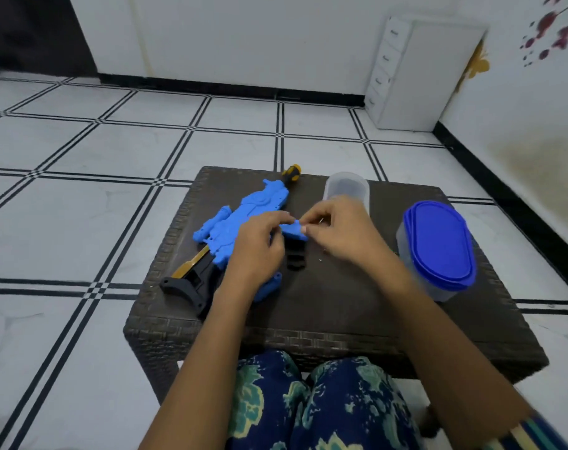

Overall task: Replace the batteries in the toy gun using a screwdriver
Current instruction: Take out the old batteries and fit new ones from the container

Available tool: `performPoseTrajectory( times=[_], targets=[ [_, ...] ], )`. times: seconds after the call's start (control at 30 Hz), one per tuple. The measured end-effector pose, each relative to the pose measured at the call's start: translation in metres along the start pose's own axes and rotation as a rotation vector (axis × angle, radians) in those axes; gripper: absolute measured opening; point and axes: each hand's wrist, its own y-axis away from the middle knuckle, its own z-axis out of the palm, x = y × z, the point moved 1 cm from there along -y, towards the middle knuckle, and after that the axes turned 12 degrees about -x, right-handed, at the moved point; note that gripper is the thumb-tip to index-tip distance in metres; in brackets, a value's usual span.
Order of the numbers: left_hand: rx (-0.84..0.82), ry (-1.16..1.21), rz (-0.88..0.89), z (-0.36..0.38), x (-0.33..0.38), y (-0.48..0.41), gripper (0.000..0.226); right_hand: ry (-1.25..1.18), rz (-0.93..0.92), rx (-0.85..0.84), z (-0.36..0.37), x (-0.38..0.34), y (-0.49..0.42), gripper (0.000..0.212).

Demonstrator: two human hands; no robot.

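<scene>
White tiled floor with black lines surrounds a dark woven desk (341, 319). On it the blue toy gun (240, 222) lies on its side, left of centre. A blue-lidded tub (438, 248) stands at the right, a clear cup (345, 188) farther back, and the yellow-handled screwdriver (291, 173) rests at the far edge beside the gun's end. The left hand (259, 245) and right hand (337, 228) each pinch one end of a small blue panel (294, 230), probably the battery cover. It is best kept level and square to its opening, with light, even pressure. Both forearms reach in from the near side, wrists low, fingertips almost meeting.
</scene>
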Motion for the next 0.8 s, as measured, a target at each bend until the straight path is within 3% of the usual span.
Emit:
performPoseTrajectory(
  times=[0.13, 0.27, 0.4, 0.53, 0.67, 0.8],
  targets=[
    [-0.236, -0.042, 0.02, 0.026, 0.027, -0.013, 0.049, 0.316, 0.198, 0.002, -0.047, 0.023, -0.021, 0.011],
    [-0.368, -0.146, -0.035, 0.045, 0.033, -0.02, 0.058, 0.62, 0.334, -0.233, -0.056, 0.039, -0.044, 0.026],
    [-0.358, -0.181, -0.057, 0.05, 0.032, -0.018, 0.062, 0.689, 0.323, -0.385, -0.046, 0.05, -0.058, 0.014],
    [-0.377, -0.164, -0.05, 0.05, 0.03, -0.015, 0.068, 0.618, 0.294, -0.447, -0.041, 0.052, -0.063, 0.02],
    [-0.373, -0.151, -0.051, 0.049, 0.031, -0.012, 0.071, 0.806, 0.345, -0.472, -0.043, 0.049, -0.064, 0.005],
    [-0.385, -0.206, -0.076, 0.046, 0.031, -0.01, 0.072, 0.943, 0.4, -0.551, -0.046, 0.044, -0.065, 0.016]
  ],
)
